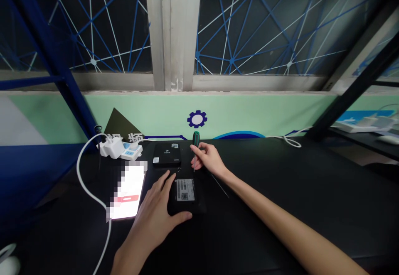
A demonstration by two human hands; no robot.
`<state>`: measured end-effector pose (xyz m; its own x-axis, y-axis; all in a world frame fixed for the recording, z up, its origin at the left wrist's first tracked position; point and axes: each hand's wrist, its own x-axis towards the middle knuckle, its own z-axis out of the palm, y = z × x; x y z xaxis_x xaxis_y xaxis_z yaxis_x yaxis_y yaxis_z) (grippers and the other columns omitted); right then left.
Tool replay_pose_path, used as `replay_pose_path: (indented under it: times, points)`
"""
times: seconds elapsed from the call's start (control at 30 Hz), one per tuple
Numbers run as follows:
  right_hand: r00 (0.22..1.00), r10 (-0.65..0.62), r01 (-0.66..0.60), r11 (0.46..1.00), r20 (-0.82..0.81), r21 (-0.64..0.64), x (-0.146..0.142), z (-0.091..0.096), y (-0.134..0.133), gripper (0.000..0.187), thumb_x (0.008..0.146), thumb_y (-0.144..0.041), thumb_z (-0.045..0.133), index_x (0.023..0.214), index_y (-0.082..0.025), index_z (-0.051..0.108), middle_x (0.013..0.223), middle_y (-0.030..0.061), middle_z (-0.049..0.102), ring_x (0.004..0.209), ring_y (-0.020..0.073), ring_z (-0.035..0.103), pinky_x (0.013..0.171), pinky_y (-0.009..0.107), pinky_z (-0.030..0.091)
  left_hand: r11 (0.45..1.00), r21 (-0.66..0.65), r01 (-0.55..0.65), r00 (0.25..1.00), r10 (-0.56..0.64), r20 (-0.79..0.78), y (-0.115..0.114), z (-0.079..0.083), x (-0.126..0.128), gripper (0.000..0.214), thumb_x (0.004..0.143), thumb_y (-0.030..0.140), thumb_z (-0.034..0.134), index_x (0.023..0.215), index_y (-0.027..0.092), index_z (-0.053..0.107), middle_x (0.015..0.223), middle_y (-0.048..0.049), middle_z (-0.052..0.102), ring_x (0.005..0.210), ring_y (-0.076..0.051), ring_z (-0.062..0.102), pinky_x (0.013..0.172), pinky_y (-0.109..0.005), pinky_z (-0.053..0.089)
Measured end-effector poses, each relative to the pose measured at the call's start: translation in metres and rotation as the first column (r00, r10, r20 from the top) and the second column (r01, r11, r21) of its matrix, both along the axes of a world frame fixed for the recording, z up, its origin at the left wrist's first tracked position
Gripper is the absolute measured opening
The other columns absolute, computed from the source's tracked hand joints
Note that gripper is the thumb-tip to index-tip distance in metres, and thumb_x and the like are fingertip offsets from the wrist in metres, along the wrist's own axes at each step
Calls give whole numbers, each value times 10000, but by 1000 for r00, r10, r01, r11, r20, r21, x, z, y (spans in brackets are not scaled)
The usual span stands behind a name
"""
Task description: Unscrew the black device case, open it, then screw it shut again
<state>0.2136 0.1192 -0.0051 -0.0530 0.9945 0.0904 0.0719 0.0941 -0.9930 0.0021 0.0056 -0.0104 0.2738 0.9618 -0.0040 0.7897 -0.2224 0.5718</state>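
Head view is showing you both of your bare forearms reaching out over a dark worktop, which is running out of sight at the bottom and at both sides. Your left hand is lying open and flat, fingers spread, with the thumb and forefinger pressing against the near and left edges of a small black box that is lying label side up; the print on its white sticker is too small to read. Your right hand is curling closed around the thin shaft of a screwdriver, which is standing roughly upright with its green and black handle on top and its tip coming down just beyond the far edge of the box; whether the tip is touching anything is hard to make out. A second black box is sitting just behind the first, its pale logo facing up. A phone is glowing to the left of your left hand, its screen blurred out. A white power strip with a white charger plugged in is resting at the back left, and a white cable is looping from it toward you and passing out of view at the bottom edge. Something thin and dark is lying on the worktop beside your right wrist, too faint to identify.
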Motion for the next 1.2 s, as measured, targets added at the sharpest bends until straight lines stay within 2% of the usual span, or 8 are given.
replay_pose_path:
  times: [0.13, 0.3, 0.5, 0.8, 1.2]
  points:
    - [997, -31, 21, 992, -78, -128, 0, 7, -1, 395, 876, -486, 700, 729, -190, 482, 516, 47, 693, 409, 174, 671, 387, 229, 565, 1000, -18, -2, 1000, 2, 7, -1, 2, 1, 896, 785, 508, 695, 1551, 331, 265, 1668, -39, 181, 1480, -335, 289, 1152, -514, 339]
    - [989, -63, 28, 969, -134, -246, 1, 20, -6, 266, 973, -331, 611, 790, -147, 555, 523, 57, 694, 399, 146, 661, 381, 183, 549, 1000, -12, 13, 999, -12, 46, -3, 9, 2, 967, 747, 432, 737, 1556, 373, 210, 1673, -3, 147, 1488, -317, 271, 1171, -507, 317]
    - [987, 5, -58, 944, -163, -324, 4, 23, -8, 252, 991, -318, 585, 823, -131, 570, 545, 70, 701, 419, 144, 669, 382, 174, 552, 1000, 26, 14, 994, -17, 106, -2, 15, 2, 981, 684, 349, 779, 1520, 370, 266, 1622, -4, 255, 1430, -300, 369, 1151, -465, 361]
    - [991, 56, -87, 956, -118, -280, 1, 18, -8, 310, 966, -364, 622, 765, -176, 479, 531, 58, 692, 402, 156, 662, 373, 202, 557, 999, -33, 6, 993, -3, 118, -2, 21, 5, 934, 648, 367, 795, 1472, 316, 359, 1566, -30, 331, 1377, -287, 427, 1110, -424, 407]
    - [992, 101, -112, 981, -73, -158, -1, 14, -7, 328, 956, -368, 625, 747, -203, 433, 499, 37, 676, 394, 171, 655, 363, 229, 546, 999, -49, 13, 988, -6, 154, -4, 22, 5, 935, 651, 372, 791, 1477, 314, 357, 1548, -38, 362, 1377, -296, 425, 1102, -436, 409]
